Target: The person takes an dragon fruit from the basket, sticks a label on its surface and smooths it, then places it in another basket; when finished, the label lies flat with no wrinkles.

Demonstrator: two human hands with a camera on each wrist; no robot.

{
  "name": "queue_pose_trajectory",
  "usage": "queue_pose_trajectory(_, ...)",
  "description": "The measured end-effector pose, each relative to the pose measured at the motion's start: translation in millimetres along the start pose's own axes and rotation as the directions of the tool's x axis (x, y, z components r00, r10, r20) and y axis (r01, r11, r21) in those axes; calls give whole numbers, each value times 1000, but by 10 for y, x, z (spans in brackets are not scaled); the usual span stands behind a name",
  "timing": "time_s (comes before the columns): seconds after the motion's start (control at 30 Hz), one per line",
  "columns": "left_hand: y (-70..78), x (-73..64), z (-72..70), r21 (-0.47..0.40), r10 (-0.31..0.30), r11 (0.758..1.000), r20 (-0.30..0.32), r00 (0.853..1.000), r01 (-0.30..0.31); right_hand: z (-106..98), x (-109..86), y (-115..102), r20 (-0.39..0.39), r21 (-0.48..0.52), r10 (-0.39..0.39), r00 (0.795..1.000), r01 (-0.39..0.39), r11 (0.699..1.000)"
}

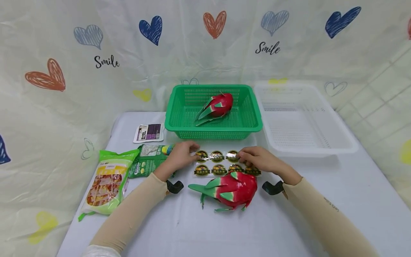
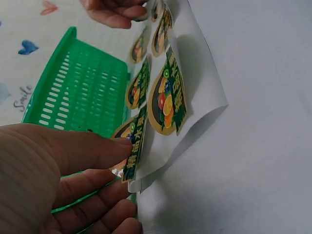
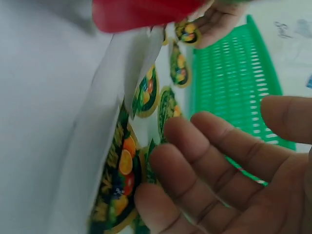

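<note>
A sheet of round fruit stickers (image 1: 217, 164) with dark and gold labels lies between both hands. My left hand (image 1: 182, 156) pinches its left end; in the left wrist view the thumb (image 2: 100, 151) lies on top, with the other fingers at and below the edge. At the sheet's right end, my right hand (image 1: 258, 159) has its fingertips (image 3: 168, 161) against the stickers, the thumb held apart. A red dragon fruit (image 1: 237, 189) with green scales lies in front of the sheet, covering part of its lower edge.
Behind the sheet stands a green basket (image 1: 213, 134) holding another dragon fruit (image 1: 221, 105). A white basket (image 1: 308, 150) is to its right. At left lie a light green food bag (image 1: 106, 182), a dark green packet (image 1: 149, 160) and a small white-and-purple packet (image 1: 149, 133).
</note>
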State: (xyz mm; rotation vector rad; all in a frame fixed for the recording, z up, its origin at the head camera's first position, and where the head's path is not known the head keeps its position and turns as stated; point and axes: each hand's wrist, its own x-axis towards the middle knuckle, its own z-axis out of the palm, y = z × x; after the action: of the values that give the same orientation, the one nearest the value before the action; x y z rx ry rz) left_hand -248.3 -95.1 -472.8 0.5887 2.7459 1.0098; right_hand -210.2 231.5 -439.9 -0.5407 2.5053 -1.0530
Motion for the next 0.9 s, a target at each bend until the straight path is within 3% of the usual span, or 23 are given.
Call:
queue_pose_trajectory(0.33,28,6,-3,16,-14,1000,70,997,13,23,411,-24,62,-143,-125,990,133,981)
queue_pose_trajectory(0.5,35,-17,-26,48,-22,999,88,996,18,34,583,-119,116,-110,-154,981,167,980)
queue_pose_trajectory(0.9,-9,-17,-12,-75,-62,995,76,995,68,119,884,-286,179,-31,-163,970,171,985)
